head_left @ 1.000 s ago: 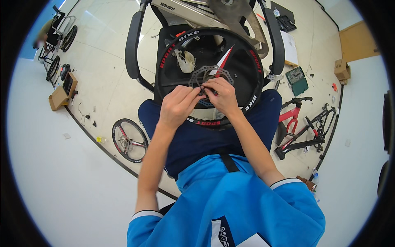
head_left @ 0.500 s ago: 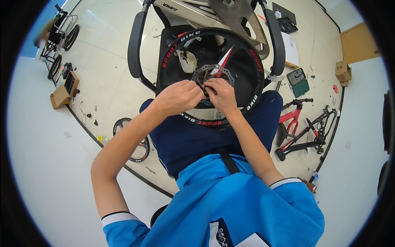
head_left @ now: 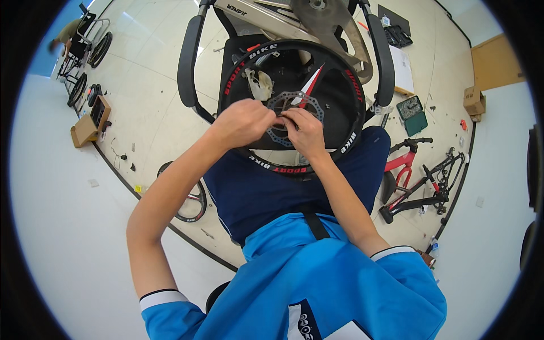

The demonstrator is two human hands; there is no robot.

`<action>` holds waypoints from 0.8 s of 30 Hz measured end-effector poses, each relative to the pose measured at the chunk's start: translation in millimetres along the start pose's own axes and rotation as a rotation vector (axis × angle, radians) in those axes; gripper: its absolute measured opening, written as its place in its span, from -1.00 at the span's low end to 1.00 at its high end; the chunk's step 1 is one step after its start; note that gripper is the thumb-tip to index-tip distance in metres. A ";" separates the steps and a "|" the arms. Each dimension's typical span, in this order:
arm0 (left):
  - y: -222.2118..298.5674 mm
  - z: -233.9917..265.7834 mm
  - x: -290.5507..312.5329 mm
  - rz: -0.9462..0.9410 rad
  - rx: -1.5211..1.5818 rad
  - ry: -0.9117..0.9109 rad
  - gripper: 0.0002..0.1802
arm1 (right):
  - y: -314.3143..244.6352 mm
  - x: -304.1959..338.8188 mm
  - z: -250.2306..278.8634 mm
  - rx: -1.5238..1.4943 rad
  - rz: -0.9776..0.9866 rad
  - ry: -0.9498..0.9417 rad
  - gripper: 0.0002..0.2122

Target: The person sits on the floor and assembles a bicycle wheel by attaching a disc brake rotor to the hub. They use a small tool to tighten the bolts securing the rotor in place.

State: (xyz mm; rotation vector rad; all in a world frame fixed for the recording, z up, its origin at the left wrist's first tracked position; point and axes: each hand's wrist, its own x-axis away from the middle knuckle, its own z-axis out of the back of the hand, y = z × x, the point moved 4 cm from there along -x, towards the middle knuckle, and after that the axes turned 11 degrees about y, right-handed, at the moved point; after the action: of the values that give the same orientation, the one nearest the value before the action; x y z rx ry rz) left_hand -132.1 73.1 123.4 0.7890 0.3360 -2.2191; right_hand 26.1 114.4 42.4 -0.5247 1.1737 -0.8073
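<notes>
A small black bike wheel (head_left: 358,113) lies flat across my lap and a black chair seat. At its centre is a silver disc brake rotor (head_left: 277,137), partly covered by my hands. My left hand (head_left: 245,123) is closed over the rotor's left side, its fingertips curled together near the hub. My right hand (head_left: 306,132) sits just to the right, thumb and fingers pinched together above the hub. Both sets of fingertips nearly meet; whatever they hold is too small and hidden to name. A red and white spoke (head_left: 309,86) shows beyond the rotor.
Chair armrests (head_left: 190,62) flank the wheel. A crumpled plastic bag (head_left: 260,86) lies within the rim, and a silver frame part (head_left: 260,19) lies beyond. On the floor are a red and black bike frame (head_left: 407,164), a green case (head_left: 415,122) and an open cardboard box (head_left: 90,124).
My left hand has shifted slightly left and up, and its wrist has turned. My right hand stays almost in place over the hub.
</notes>
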 end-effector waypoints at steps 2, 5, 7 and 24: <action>-1.5 -1.7 -1.0 0.148 -0.052 0.060 -0.66 | 0.8 -0.6 -1.3 -0.006 -0.033 -0.002 -0.89; 19.5 -4.6 0.4 0.284 -0.061 0.091 -0.69 | 3.3 2.2 -0.8 -0.015 -0.050 0.003 -0.87; 37.9 -7.4 -0.4 0.346 -0.067 0.120 -0.71 | 3.1 3.9 3.2 -0.037 -0.050 0.006 -0.86; 94.0 -48.2 10.2 1.516 0.578 0.555 -0.56 | -2.8 7.3 6.3 0.051 0.046 0.033 -0.82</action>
State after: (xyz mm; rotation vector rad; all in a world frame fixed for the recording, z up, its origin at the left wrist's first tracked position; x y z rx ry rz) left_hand -48.4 24.6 79.7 1.3212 -0.5539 -0.6119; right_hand 32.5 106.7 42.1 -0.4425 1.1885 -0.8062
